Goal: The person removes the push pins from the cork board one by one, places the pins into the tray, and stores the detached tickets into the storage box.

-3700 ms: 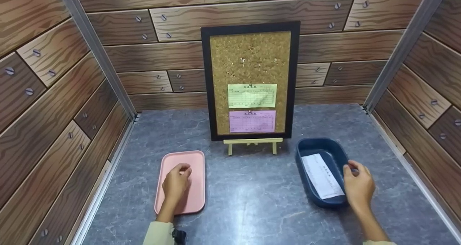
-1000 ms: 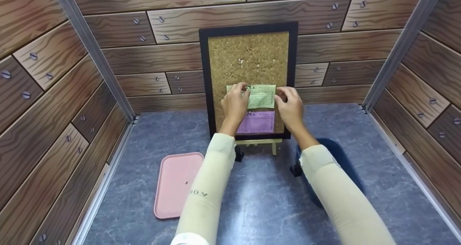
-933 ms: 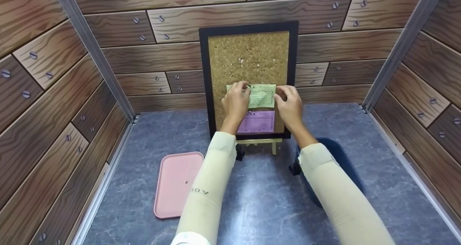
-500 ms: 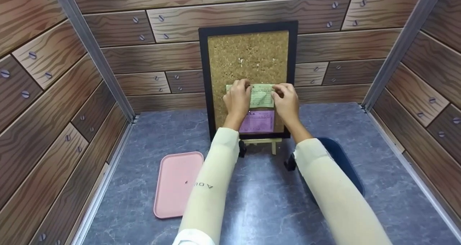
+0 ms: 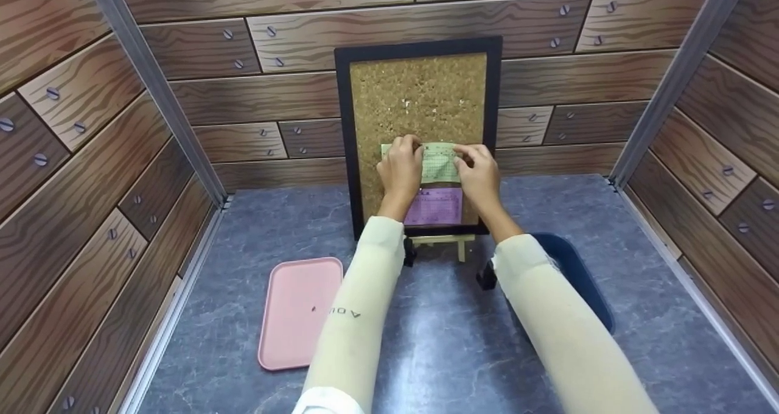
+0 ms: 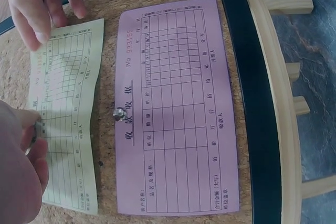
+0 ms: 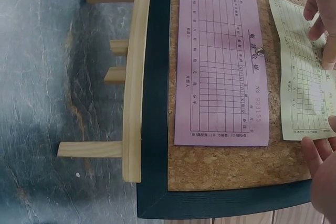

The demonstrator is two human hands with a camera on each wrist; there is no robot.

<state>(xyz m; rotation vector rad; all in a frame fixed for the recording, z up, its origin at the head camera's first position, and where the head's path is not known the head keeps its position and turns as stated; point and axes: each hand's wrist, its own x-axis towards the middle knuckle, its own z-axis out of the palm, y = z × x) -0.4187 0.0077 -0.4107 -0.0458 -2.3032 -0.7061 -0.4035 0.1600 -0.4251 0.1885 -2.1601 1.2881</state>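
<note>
On a black-framed corkboard (image 5: 420,91) hang a pale green receipt slip (image 5: 439,163) and, below it, a purple receipt slip (image 5: 435,207). A clear pushpin (image 6: 120,114) fixes the purple slip at its top middle. My left hand (image 5: 401,167) is at the top middle of the green slip, thumb and finger pinching a pushpin (image 6: 35,134) there, mostly covered by the fingers. My right hand (image 5: 481,173) holds the green slip's upper right corner between thumb and fingers. The green slip's lower edge bows off the cork in the left wrist view.
The board stands on a small wooden easel (image 5: 461,249). A pink tray (image 5: 286,335) with a small dark thing (image 5: 313,308) lies left. A dark blue tray (image 5: 581,280) at the right is mostly behind my right sleeve. Wood-patterned walls (image 5: 219,103) enclose the table.
Both hands have gone from the trays to the corkboard. In the last second my right hand has moved slightly left, onto the green slip's corner; my left hand has barely moved.
</note>
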